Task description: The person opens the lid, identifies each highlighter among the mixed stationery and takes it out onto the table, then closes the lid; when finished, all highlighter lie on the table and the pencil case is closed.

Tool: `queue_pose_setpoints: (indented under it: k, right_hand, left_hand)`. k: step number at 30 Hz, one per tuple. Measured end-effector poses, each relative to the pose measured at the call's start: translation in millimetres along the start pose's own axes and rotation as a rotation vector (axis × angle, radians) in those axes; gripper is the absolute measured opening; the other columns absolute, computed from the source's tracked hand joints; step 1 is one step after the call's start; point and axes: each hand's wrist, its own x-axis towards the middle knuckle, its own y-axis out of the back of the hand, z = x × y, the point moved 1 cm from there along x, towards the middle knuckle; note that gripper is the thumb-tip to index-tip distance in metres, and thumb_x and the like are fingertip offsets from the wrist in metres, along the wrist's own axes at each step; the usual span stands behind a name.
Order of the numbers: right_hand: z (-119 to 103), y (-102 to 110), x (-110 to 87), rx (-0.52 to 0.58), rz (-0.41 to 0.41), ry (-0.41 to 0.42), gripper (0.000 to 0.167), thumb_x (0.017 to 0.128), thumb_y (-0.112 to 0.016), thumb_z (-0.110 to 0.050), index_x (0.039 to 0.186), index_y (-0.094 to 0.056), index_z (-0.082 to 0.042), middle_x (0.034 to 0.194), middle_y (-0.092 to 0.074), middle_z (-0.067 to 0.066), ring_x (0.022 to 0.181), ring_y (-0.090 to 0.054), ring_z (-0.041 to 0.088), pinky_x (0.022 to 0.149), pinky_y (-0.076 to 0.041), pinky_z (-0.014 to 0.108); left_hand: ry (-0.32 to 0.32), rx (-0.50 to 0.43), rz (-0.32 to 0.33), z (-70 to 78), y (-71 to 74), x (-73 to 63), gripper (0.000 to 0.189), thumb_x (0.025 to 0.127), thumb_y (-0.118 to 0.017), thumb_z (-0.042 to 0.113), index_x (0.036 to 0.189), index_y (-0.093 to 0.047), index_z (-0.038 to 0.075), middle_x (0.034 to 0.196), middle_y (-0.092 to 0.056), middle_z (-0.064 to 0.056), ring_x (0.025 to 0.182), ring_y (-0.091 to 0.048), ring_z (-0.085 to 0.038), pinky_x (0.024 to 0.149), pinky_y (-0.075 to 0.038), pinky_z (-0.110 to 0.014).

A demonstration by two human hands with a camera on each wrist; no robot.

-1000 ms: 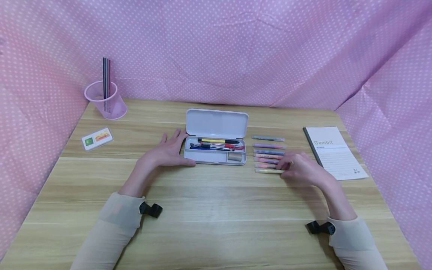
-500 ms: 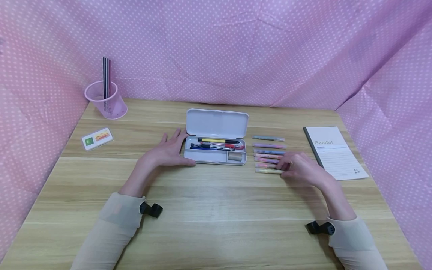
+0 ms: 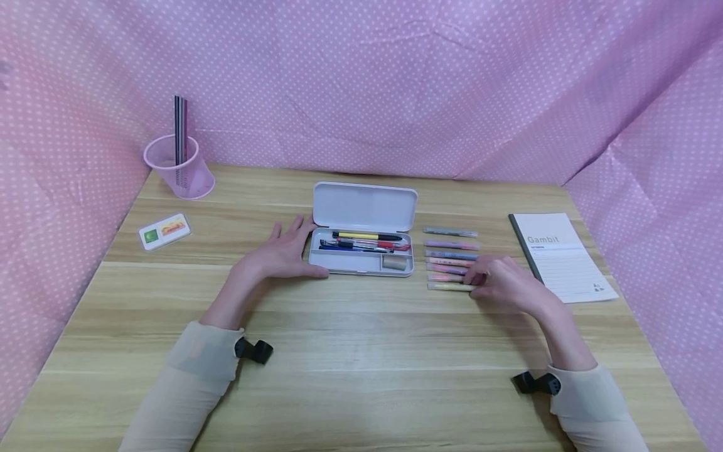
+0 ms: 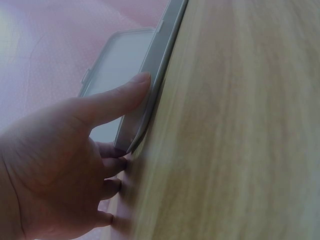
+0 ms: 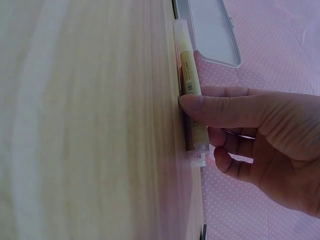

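A white pencil case (image 3: 361,266) stands with its lid up in the head view, several pens (image 3: 364,245) and a grey eraser-like block (image 3: 393,262) in its compartments. My left hand (image 3: 282,251) holds the case's left end, thumb along the front wall, other fingers around the end; the left wrist view shows that thumb (image 4: 117,102) on the wall. Right of the case, several highlighters (image 3: 450,255) lie in a row. My right hand (image 3: 505,281) pinches the nearest, a yellow highlighter (image 5: 190,70), by its right part. The right wrist view shows the thumb across its barrel; part of the index finger is hidden.
A pink mesh pen cup (image 3: 194,179) with dark sticks (image 3: 181,129) stands at the back left. In front of it lies a white eraser-like block (image 3: 165,231) with coloured labels. A notebook (image 3: 565,257) lies at the right. Pink dotted cloth (image 3: 361,94) encloses the table.
Both hands keep their places on the pencil case and at the yellow highlighter. The whole head view has shifted very slightly.
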Motion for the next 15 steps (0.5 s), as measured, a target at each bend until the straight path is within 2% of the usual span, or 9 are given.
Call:
queue_pose_setpoints:
  k: [15]
  right_hand:
    - [0.7, 0.1, -0.6, 0.016, -0.006, -0.001, 0.025, 0.076, -0.084, 0.001, 0.089, -0.078, -0.02, 0.089, -0.072, -0.007, 0.081, -0.066, 0.005, 0.072, -0.057, 0.023]
  left_hand:
    - [-0.006, 0.004, 0.001, 0.2, 0.0, 0.2, 0.116, 0.081, -0.079, 0.061, 0.165, -0.011, 0.018, 0.175, 0.0, -0.017, 0.163, 0.003, -0.038, 0.129, 0.009, -0.066]
